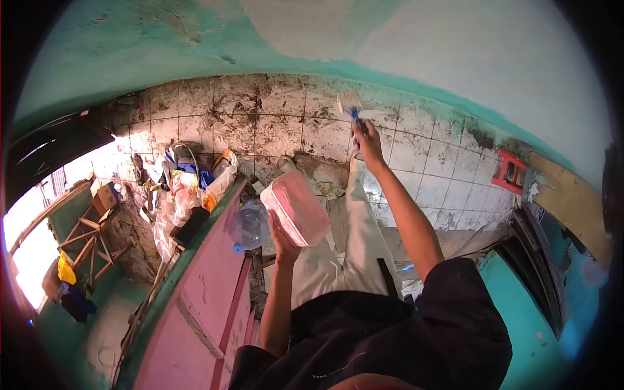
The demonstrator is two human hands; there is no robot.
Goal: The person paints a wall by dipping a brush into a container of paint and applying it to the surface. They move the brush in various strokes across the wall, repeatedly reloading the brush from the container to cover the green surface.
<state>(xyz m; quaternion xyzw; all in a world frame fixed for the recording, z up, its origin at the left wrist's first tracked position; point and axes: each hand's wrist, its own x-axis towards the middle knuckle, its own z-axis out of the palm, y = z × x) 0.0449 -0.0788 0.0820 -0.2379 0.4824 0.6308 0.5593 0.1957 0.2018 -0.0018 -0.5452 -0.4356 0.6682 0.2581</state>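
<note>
My left hand (284, 242) is closed around the near left side of a rectangular plastic tub (274, 205), whitish on the outside and pink inside. The tub is held in front of my legs, tilted. In my right hand (369, 144) is a paintbrush (350, 103) with a blue handle and pale, wide bristles. Its bristles point away from me, over the dirty tiles near the foot of the wall (416, 45). That wall is painted partly green and partly whitish. Just left of the tub lies a clear plastic bottle (250, 224) with a blue cap.
A pink and green wooden panel (201, 286) stands at my left. Plastic bags (172, 208) and clutter lie beyond it. On the right are a red plastic object (509, 171), a wooden board (572, 201) and dark curved pieces (530, 266). Stained tiles (279, 136) cover the floor.
</note>
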